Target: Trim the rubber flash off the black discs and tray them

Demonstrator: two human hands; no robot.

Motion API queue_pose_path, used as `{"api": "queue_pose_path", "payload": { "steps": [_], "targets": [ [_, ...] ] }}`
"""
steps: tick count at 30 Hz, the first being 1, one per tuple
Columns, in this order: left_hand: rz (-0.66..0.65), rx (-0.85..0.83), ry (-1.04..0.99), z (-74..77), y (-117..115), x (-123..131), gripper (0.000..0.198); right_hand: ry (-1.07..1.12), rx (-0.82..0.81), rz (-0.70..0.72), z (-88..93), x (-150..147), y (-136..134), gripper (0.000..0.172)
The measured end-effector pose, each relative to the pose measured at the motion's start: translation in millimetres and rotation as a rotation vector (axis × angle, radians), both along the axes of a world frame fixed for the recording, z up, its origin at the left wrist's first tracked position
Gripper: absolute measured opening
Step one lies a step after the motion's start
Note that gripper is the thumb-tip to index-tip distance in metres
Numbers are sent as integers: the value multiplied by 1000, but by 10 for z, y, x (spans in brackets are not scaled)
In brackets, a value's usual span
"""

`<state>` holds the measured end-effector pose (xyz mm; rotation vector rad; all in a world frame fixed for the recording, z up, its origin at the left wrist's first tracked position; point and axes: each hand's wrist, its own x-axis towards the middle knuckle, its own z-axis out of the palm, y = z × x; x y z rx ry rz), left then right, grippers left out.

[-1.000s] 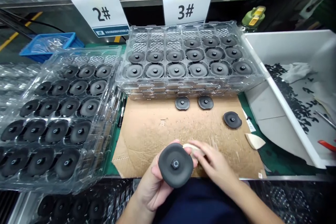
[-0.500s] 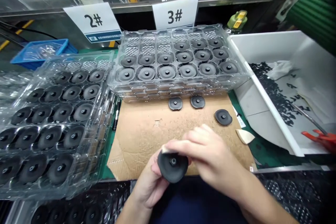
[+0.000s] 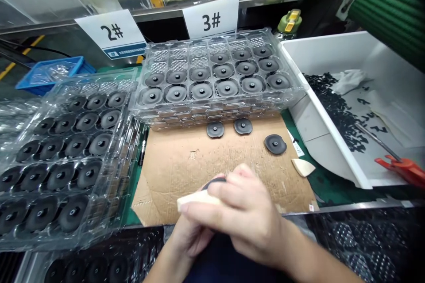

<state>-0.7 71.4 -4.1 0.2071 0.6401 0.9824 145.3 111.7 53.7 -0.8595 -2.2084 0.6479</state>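
Note:
Close to the cardboard's front edge, my left hand is closed around a black rubber disc. Only a dark strip of its edge shows; my right hand hides the rest. My right hand grips a cream-coloured wedge-shaped pad between thumb and fingers, over the disc. I cannot tell exactly where pad and disc touch. On the cardboard ahead lie two discs near the tray and a third disc to the right. A second cream wedge rests at the cardboard's right edge.
A stacked clear tray of black discs stands behind the cardboard, another clear tray at left. On the right, a white bin holds black scraps, a glove and a red-handled tool. A green ribbed hose hangs above it.
The disc has tilted from facing me to nearly edge-on. My right hand has moved down and across it, and the cream pad now shows much more. The view has shifted slightly.

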Motion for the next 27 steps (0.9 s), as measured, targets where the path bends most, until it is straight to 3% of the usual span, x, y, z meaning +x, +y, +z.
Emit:
{"api": "queue_pose_path", "payload": {
  "steps": [3,6,10,12,14,18,21,24,27],
  "targets": [
    [16,-13,16,14,18,41,53,64,-212,-163,-145,219,56,31],
    [36,-43,-3,34,21,44,62,38,-380,-382,-492,469,-31,28],
    [52,-43,-51,51,23,63,53,-125,-401,-323,-1044,592,-300,31],
    [45,-47,-55,55,23,90,55,-157,-403,-301,-1141,589,-362,30],
    [35,-50,-48,58,20,128,57,-131,-404,-361,-1027,576,-343,29],
    [73,-47,16,69,12,231,60,102,-267,-527,-402,472,-261,32],
    [85,-43,67,75,14,268,51,163,-60,-338,-53,312,-292,37],
    [92,-23,95,75,22,251,45,115,-63,-116,20,199,-320,34],
    [143,-46,112,95,23,257,51,36,-129,-122,-9,132,-261,28]
  ]
}}
